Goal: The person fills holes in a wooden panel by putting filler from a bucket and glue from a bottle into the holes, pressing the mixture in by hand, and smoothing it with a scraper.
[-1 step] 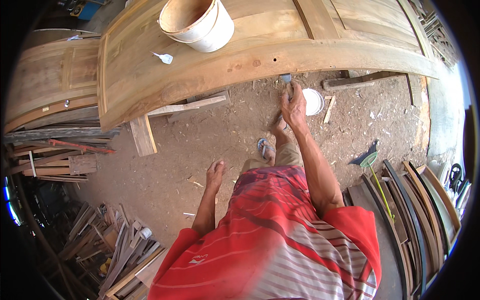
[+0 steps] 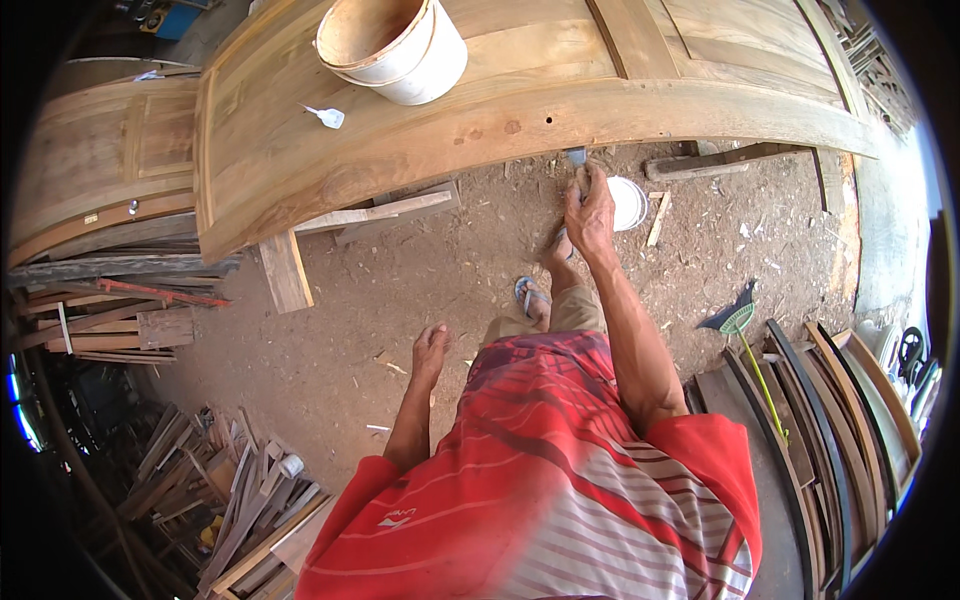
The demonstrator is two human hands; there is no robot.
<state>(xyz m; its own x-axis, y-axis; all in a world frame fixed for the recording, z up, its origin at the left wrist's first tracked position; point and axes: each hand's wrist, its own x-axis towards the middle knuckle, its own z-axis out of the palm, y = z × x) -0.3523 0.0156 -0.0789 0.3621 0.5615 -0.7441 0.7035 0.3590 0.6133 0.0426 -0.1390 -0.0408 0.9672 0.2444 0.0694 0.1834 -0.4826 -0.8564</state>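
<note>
A large wooden door (image 2: 480, 130) lies flat on supports in front of me. My right hand (image 2: 590, 212) reaches to its near edge and is closed around a small grey-tipped tool (image 2: 575, 158), which it holds against that edge. My left hand (image 2: 432, 350) hangs at my side with its fingers loose and holds nothing. A white bucket (image 2: 395, 45) stands on the door, and a small white plastic piece (image 2: 328, 117) lies near it.
A round white container (image 2: 630, 200) sits on the dirt floor by my right hand. My feet in sandals (image 2: 532, 295) stand below the door. Wood offcuts (image 2: 230, 500) are piled at lower left, curved wooden strips (image 2: 840, 420) lean at right, and another door panel (image 2: 100, 170) lies at left.
</note>
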